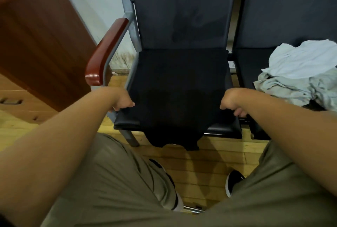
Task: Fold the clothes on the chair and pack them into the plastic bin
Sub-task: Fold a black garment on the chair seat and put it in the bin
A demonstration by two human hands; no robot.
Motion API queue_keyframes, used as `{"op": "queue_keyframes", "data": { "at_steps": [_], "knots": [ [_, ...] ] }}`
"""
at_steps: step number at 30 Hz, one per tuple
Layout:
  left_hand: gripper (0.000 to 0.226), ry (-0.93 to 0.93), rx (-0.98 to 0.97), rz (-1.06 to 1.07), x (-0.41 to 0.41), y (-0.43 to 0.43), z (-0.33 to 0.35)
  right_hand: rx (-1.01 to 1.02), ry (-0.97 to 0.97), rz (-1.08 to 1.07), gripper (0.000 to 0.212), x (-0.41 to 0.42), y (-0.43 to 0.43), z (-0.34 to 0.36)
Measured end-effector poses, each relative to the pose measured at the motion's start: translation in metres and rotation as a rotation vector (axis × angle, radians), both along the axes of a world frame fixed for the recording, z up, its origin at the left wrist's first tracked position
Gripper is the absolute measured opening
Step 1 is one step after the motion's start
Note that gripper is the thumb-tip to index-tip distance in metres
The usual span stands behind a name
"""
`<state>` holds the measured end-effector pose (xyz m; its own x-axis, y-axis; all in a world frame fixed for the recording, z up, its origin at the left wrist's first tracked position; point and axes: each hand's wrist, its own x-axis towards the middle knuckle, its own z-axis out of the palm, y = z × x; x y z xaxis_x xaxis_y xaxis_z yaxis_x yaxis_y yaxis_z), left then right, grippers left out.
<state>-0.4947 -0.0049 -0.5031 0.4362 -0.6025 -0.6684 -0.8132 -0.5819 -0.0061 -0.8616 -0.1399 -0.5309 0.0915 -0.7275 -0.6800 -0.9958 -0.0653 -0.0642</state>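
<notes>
The black shirt (178, 88) is lying flat on the seat of the chair (182, 17). One end is hanging down over the front edge. The seat is working like a little table, so the shirt is staying smooth for folding.

The left hand (124, 102) is gripping the left side of the shirt with curled fingers. The right hand (230, 105) is gripping the right side the same way. I think holding both sides is helping to fold the shirt evenly.

A pile of clothes (299, 73) is waiting on the next seat (284, 8), just beside the right arm. They are looking crumpled, so most of the job is not done yet.

A red-brown armrest (107, 52) is standing on the left, with a wooden cabinet (36, 35) past it. The plastic bin is not showing anywhere.
</notes>
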Motion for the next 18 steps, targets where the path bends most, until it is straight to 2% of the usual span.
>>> {"op": "queue_keyframes", "data": {
  "at_steps": [2, 6, 11, 14, 18],
  "knots": [
    [0.047, -0.092, -0.066, -0.079, -0.016, 0.017, -0.008, 0.01, 0.055, 0.042, 0.041, -0.005, 0.011, -0.003],
    [0.053, -0.117, -0.017, -0.102, -0.035, 0.034, -0.02, -0.02, 0.079, 0.1, 0.033, -0.008, 0.022, -0.005],
    [0.044, -0.107, -0.068, -0.121, -0.04, 0.039, -0.024, 0.039, 0.028, -0.11, 0.036, -0.018, 0.026, -0.001],
    [0.042, -0.086, -0.087, -0.087, -0.04, 0.04, -0.023, 0.047, -0.013, -0.182, 0.03, -0.024, 0.026, -0.001],
    [0.046, -0.066, -0.076, -0.096, -0.051, 0.047, -0.02, 0.027, 0.026, -0.172, 0.047, -0.022, 0.031, 0.001]
  ]
}}
